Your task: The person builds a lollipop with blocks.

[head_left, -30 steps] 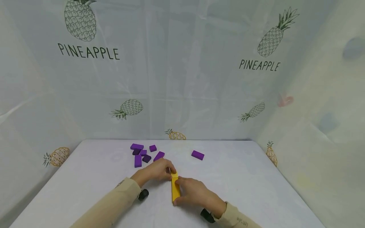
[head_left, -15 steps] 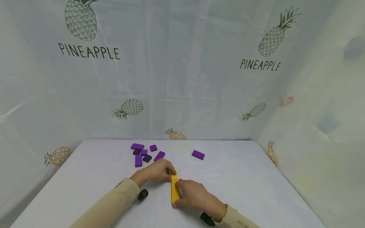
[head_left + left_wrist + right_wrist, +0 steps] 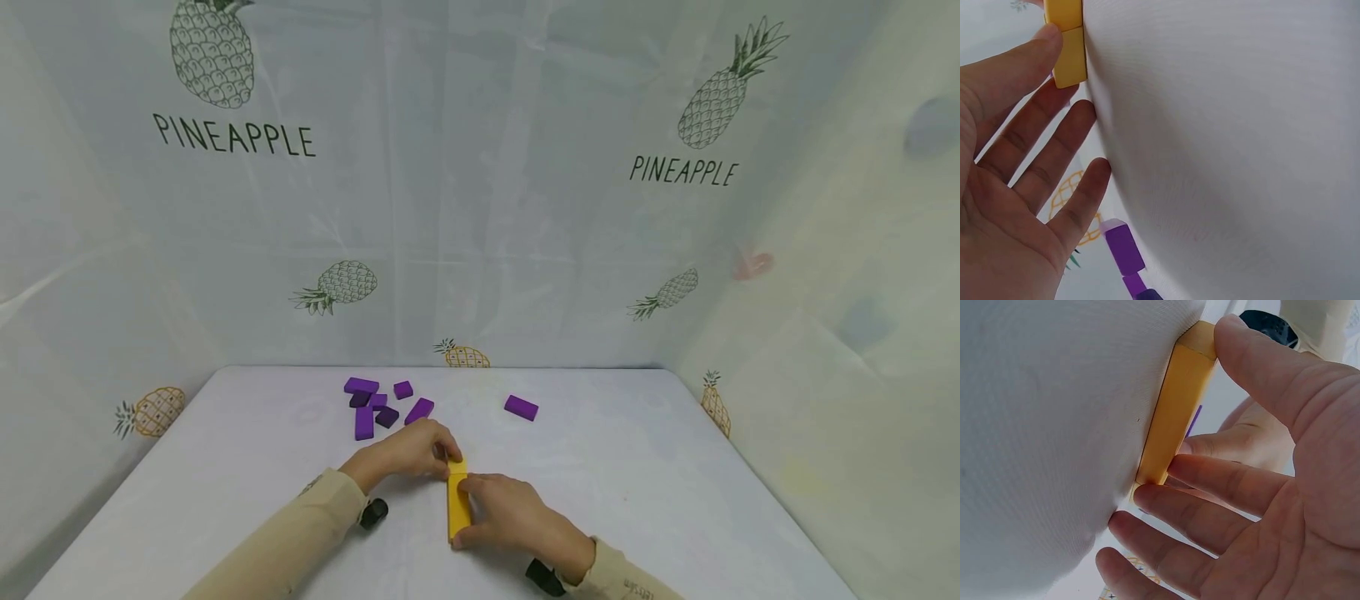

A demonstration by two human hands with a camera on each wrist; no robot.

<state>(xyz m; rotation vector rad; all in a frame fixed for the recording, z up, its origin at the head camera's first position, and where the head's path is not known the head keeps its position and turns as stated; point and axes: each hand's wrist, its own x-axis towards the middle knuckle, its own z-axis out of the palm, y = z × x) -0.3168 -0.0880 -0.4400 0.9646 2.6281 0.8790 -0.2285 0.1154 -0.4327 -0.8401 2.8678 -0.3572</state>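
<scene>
Two yellow blocks lie end to end on the white table, a short one point(image 3: 457, 467) at the far end and a long one point(image 3: 458, 510) nearer the body. My left hand point(image 3: 411, 448) pinches the short block between thumb and index finger; in the left wrist view its other fingers extend beside the block point(image 3: 1070, 57). Along the long block point(image 3: 1175, 406), my right hand point(image 3: 513, 512) has its thumb at the near end and fingertips near the far end. The two blocks meet at a thin seam.
Several purple blocks point(image 3: 363, 422) cluster at the back left of the table point(image 3: 637, 475). One purple block point(image 3: 521, 407) lies apart at the back right. A pineapple-printed sheet point(image 3: 480, 208) hangs behind the table and along its sides.
Both yellow blocks have slid slightly toward the body, with both hands still on them. The purple blocks have stayed in place.
</scene>
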